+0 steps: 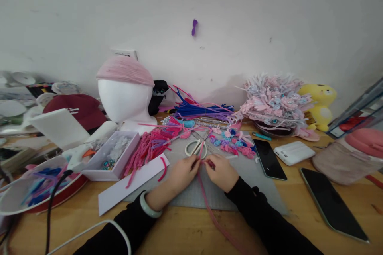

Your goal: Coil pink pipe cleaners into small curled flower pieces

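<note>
A long pink pipe cleaner [206, 201] runs from between my hands down toward the table's front edge. My left hand [186, 171] pinches it near its upper end. Close beside, my right hand [220, 171] has its fingers closed on the same pipe cleaner. Just beyond my fingertips lie white-handled scissors [193, 147], blades pointing away, on the grey mat [185, 200]. Small pink, blue and purple fuzzy flowers [235, 141] sit behind my right hand. Left of the scissors is a pile of pink pipe cleaners [146, 147], and a short red piece [163, 168] rests near a white card [128, 189].
A white mannequin head [125, 99] stands at the back left. Nearer are a bead box [134, 147] and a glue gun [78, 159] with its cord. On the right are two phones [269, 159], a white power bank [295, 153], a pink-lidded container [338, 163] and a fluffy flowered piece [275, 103].
</note>
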